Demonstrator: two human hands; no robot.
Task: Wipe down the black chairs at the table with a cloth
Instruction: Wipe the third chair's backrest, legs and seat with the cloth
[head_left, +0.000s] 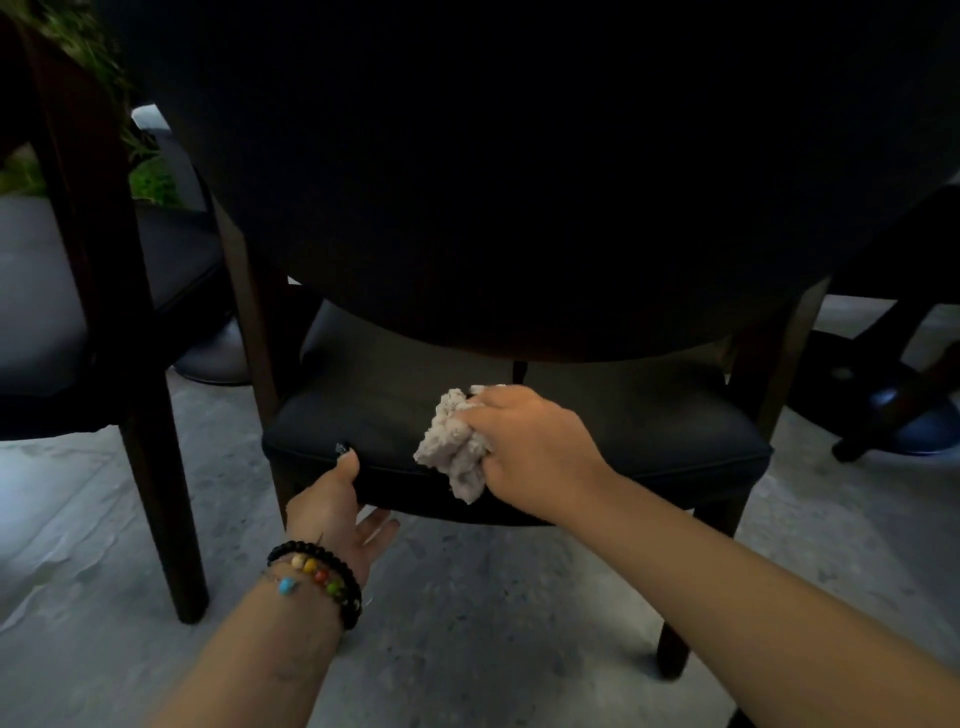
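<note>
A black padded chair (649, 415) with dark wooden legs fills the middle of the view; its curved backrest looms above the seat. My right hand (524, 447) grips a crumpled pale cloth (454, 441) and presses it on the seat near the rear edge. My left hand (337, 509), with beaded bracelets at the wrist, holds the seat's rear edge at the left, thumb on top and fingers underneath.
A second black chair (176, 260) stands to the left, its dark leg (156, 467) close to my left arm. A round table base (909, 415) and another chair's legs are at the right. Grey concrete floor (493, 597) lies below, green plants at the top left.
</note>
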